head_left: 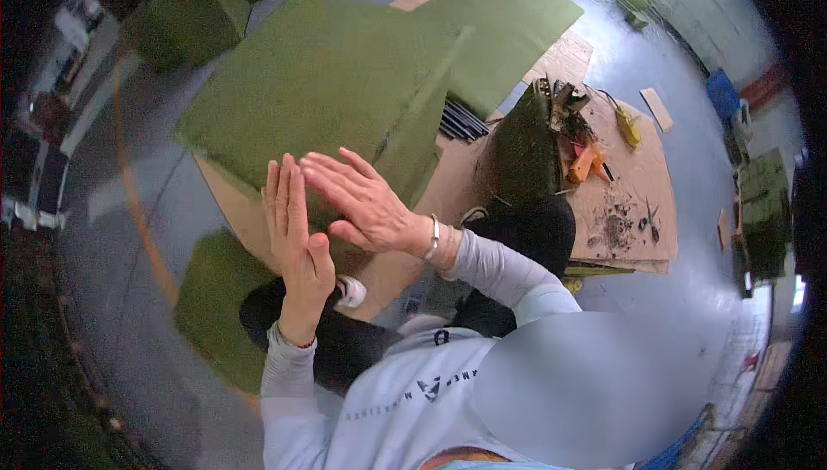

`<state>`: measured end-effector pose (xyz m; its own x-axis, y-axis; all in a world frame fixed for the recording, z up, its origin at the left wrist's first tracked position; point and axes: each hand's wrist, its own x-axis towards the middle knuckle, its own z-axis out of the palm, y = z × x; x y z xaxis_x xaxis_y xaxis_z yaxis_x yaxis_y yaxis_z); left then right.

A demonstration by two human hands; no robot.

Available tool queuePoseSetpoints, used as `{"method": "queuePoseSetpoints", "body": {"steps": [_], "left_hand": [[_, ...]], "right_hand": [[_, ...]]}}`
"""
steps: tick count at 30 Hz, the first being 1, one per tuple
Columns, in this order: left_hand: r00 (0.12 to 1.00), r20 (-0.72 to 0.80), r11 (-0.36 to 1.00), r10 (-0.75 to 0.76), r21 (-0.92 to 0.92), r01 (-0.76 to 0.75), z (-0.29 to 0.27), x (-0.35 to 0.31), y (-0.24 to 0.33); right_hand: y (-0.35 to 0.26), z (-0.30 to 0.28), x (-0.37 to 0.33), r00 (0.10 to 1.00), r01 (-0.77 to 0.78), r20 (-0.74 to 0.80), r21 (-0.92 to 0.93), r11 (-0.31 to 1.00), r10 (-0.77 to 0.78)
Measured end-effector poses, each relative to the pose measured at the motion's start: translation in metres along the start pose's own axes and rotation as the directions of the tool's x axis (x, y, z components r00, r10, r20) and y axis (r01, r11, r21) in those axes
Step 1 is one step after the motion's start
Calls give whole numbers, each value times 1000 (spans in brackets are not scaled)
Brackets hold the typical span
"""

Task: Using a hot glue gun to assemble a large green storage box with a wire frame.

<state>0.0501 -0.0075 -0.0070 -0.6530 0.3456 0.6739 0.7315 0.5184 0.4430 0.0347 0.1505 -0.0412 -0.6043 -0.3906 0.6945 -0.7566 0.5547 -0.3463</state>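
Left hand [295,224] beside right hand [369,203], near boxy green piece [332,74], inside unseen

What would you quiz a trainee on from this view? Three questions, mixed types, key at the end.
1. Multiple choice: where is the silver bracelet worn?
a) above the left hand
b) at the wrist of the right hand
c) on neither arm

2. True or false: in the picture, the orange tool lies to the right of the dark strips.

3. Short answer: what colour is the large slab in front of the person?

Key: 1 b; 2 true; 3 green.
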Motion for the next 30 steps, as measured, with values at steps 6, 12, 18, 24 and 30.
{"method": "queuePoseSetpoints", "body": {"steps": [6, 12, 18, 24, 30], "left_hand": [[946, 308, 963, -100, 268, 15, 28, 34, 8], [871, 476, 835, -122, 523, -169, 48, 36, 10], [854, 500, 827, -140, 533, -177, 48, 38, 19], [848, 498, 826, -179, 545, -146, 50, 38, 13], [839, 507, 830, -199, 542, -131, 46, 38, 17]], "right_hand": [[47, -38, 17, 961, -186, -224, -94, 978, 162], [62, -16, 1, 950, -268, -210, -174, 948, 230], [68, -51, 10, 893, -238, -389, 23, 971, 228], [91, -30, 14, 914, -314, -305, -113, 943, 268], [100, -32, 2, 857, -310, -428, 15, 951, 286]]}}
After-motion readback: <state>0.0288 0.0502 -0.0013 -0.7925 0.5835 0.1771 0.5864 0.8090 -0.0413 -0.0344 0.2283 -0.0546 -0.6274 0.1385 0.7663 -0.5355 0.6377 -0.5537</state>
